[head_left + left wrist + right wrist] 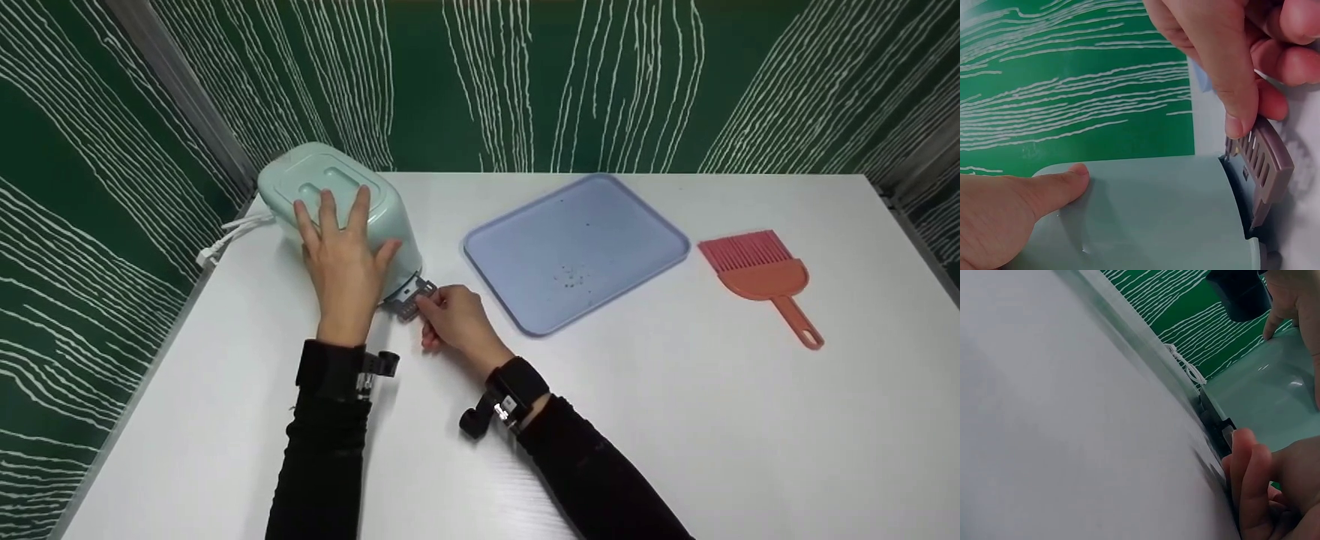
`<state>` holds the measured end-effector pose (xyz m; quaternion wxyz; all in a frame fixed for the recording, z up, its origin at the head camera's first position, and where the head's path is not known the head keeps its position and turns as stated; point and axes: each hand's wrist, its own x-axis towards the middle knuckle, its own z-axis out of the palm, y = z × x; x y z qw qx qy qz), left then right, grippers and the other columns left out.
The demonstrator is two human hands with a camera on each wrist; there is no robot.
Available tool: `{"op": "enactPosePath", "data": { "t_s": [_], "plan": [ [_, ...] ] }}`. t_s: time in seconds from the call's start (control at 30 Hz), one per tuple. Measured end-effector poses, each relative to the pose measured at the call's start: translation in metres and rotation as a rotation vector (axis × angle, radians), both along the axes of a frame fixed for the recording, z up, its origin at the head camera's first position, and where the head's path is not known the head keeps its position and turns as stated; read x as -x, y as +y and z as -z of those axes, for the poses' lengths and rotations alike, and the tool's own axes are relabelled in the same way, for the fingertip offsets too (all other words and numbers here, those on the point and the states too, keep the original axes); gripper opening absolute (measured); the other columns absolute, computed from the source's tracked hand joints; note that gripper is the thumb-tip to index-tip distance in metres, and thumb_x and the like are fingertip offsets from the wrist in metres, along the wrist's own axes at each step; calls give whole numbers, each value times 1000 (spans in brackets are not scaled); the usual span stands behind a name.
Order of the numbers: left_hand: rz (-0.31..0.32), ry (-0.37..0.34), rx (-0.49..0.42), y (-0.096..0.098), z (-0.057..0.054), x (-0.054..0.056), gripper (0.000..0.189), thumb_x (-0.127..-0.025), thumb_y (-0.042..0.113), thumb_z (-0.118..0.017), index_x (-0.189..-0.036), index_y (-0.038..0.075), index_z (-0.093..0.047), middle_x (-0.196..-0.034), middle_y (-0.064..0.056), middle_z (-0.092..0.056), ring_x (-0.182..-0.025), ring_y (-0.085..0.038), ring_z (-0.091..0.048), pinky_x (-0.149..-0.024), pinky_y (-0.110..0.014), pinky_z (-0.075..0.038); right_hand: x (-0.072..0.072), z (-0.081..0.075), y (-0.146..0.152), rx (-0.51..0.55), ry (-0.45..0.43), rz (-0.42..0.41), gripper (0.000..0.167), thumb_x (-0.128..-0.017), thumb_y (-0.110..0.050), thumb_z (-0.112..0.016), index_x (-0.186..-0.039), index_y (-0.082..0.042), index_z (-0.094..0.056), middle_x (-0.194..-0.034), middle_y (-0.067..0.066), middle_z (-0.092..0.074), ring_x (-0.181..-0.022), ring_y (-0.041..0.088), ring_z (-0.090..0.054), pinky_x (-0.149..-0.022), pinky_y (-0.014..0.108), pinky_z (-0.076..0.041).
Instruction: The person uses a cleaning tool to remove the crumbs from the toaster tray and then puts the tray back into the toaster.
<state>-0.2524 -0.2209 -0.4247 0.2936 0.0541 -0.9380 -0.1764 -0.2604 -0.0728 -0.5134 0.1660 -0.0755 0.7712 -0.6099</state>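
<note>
A mint-green toaster (300, 169) stands at the back left of the white table, its two long recesses facing up. My left hand (341, 274) rests on it, fingers spread and straight, the thumb (1069, 183) lying along its side. At the toaster's near end, a grey slotted crumb tray (1275, 163) sticks partly out of the body. My right hand (461, 322) pinches this tray's outer edge between thumb and forefinger, with the other fingers curled in below. The right wrist view mostly hides the tray behind the fingers.
To the right lies a lavender tray (570, 255) with small dark crumbs (572, 277) on it. Farther right is an orange-handled brush (765, 277) with pink bristles. A white cord and plug (214, 251) lie behind the toaster at the left table edge. Green walls (525, 90) border the table.
</note>
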Motion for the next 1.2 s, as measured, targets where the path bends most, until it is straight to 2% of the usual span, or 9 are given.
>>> {"op": "enactPosePath", "data": {
  "t_s": [0.2, 0.4, 0.6, 0.93, 1.2],
  "plan": [
    [3, 12, 9, -1, 1, 0, 77, -88, 34, -89, -156, 19, -56, -166, -31, -39, -160, -61, -18, -120, -75, -38, 2, -2, -2, 30, -41, -20, 33, -110, -21, -62, -82, -3, -64, -54, -1, -64, -42, 6, -61, -45, 21, -55],
    [-9, -13, 5, -2, 0, 1, 77, -89, 35, -88, -157, 20, -55, -167, -31, -38, -161, -59, -16, -123, -74, -35, 3, -1, -6, 66, -84, -46, 26, -110, -15, -60, -91, 2, -66, -59, 1, -65, -45, 7, -63, -48, 21, -57],
    [-11, -22, 20, -1, -1, 2, 78, -89, 35, -88, -158, 20, -55, -167, -31, -38, -161, -59, -17, -126, -73, -31, 4, 0, -11, 76, -65, -30, 22, -109, -13, -61, -92, 0, -65, -58, 1, -65, -44, 7, -63, -47, 22, -57],
    [-16, -48, 11, 1, 0, 2, 79, -89, 37, -87, -159, 22, -53, -168, -30, -37, -162, -58, -15, -124, -73, -34, 5, 0, -18, 77, -47, -22, 20, -109, -12, -62, -95, 2, -66, -57, 0, -65, -44, 6, -63, -47, 22, -57],
    [-5, -4, 6, 0, 0, 1, 77, -89, 35, -88, -157, 20, -56, -166, -31, -39, -161, -59, -17, -122, -76, -34, 7, 1, -22, 75, -32, 7, 19, -108, -11, -63, -91, -4, -59, -55, -1, -64, -43, 5, -62, -46, 20, -56]
  ]
}}
